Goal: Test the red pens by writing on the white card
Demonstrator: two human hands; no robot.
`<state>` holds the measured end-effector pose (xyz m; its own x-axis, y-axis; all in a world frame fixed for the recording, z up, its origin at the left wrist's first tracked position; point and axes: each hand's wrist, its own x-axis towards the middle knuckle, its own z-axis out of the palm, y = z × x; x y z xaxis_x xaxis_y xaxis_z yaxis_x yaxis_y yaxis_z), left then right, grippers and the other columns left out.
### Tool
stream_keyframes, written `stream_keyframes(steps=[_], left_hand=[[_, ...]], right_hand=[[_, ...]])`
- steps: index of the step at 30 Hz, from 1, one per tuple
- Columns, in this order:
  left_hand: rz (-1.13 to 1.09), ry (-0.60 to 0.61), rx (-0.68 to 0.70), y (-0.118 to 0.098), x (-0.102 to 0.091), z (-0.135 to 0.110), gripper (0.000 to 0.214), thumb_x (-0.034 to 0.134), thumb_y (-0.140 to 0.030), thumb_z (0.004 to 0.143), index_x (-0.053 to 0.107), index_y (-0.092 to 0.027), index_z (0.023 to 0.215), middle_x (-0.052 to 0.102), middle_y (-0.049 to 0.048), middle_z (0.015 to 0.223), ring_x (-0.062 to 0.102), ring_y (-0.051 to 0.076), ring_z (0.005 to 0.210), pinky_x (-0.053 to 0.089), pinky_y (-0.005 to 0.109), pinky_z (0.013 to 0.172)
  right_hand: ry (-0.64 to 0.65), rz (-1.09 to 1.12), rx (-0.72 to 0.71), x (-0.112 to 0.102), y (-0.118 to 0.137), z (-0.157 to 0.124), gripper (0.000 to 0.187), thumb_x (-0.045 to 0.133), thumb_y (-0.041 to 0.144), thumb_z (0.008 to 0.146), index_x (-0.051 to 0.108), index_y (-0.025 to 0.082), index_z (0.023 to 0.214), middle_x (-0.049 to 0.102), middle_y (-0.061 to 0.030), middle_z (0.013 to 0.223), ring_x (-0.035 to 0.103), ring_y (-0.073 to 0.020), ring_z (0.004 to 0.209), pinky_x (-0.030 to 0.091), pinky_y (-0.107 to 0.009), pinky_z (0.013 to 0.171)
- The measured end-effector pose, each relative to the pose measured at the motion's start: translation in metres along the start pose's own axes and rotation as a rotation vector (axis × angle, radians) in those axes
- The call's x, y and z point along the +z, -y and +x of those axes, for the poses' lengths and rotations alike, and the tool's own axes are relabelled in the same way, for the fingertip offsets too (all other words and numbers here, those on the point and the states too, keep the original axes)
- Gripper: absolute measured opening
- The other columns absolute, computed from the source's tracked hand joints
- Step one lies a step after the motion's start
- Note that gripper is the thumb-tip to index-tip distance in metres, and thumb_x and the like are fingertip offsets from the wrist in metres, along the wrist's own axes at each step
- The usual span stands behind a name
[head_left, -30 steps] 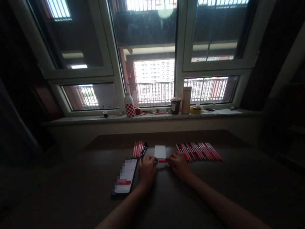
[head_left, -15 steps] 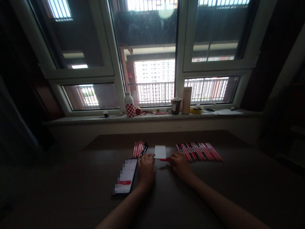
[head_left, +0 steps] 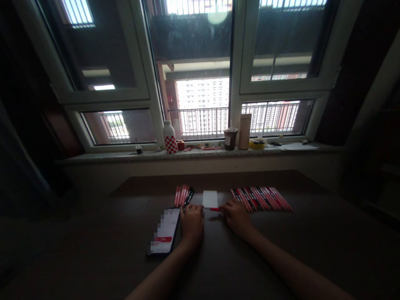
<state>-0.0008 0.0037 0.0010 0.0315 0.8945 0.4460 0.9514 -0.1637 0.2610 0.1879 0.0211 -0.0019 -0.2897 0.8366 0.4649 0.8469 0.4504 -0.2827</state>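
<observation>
My right hand [head_left: 235, 215] pinches a red pen [head_left: 214, 209] that points left, its tip at the near edge of a small white card [head_left: 210, 198]. My left hand [head_left: 192, 221] rests curled on the dark table [head_left: 93, 250] just left of the card, apart from the pen; what its fingers hold is too dark to make out. A long row of red and pink pens [head_left: 262, 198] lies to the right of my right hand. A smaller bunch of pens [head_left: 183, 195] lies beyond my left hand.
A phone [head_left: 164, 231] with a lit screen lies left of my left hand. On the windowsill [head_left: 93, 156] stand a checkered white bottle [head_left: 169, 137], a dark cup [head_left: 230, 138], a tall beige tumbler [head_left: 244, 131], a yellow tape roll [head_left: 256, 143] and papers [head_left: 295, 146].
My hands have drawn apart: the left let go of the pen's end and slid a little left and back. The right hand keeps the pen, shifted slightly toward the card.
</observation>
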Motion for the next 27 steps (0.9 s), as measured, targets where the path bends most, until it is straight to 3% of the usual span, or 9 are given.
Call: stream_keyframes(steps=[9, 27], left_hand=[[-0.012, -0.011, -0.023, -0.0019, -0.0043, -0.0001, 0.019, 0.045, -0.018, 0.087, 0.063, -0.022, 0.087, 0.066, 0.0037, 0.092, 0.052, 0.022, 0.096, 0.026, 0.044, 0.103], [-0.199, -0.039, -0.034, 0.0004, -0.0001, 0.0033, 0.013, 0.047, -0.018, 0.086, 0.059, -0.02, 0.081, 0.066, 0.0016, 0.087, 0.056, 0.02, 0.092, 0.027, 0.043, 0.102]], right_hand=[[0.018, -0.006, -0.002, -0.0016, 0.0013, -0.0001, 0.025, 0.053, 0.016, 0.088, 0.07, 0.029, 0.1, 0.066, -0.0017, 0.094, 0.049, -0.0215, 0.099, 0.029, -0.034, 0.082], [0.021, -0.015, -0.002, -0.0001, 0.001, -0.0005, 0.023, 0.054, 0.02, 0.088, 0.07, 0.03, 0.101, 0.066, -0.0035, 0.095, 0.05, -0.0225, 0.099, 0.027, -0.035, 0.08]])
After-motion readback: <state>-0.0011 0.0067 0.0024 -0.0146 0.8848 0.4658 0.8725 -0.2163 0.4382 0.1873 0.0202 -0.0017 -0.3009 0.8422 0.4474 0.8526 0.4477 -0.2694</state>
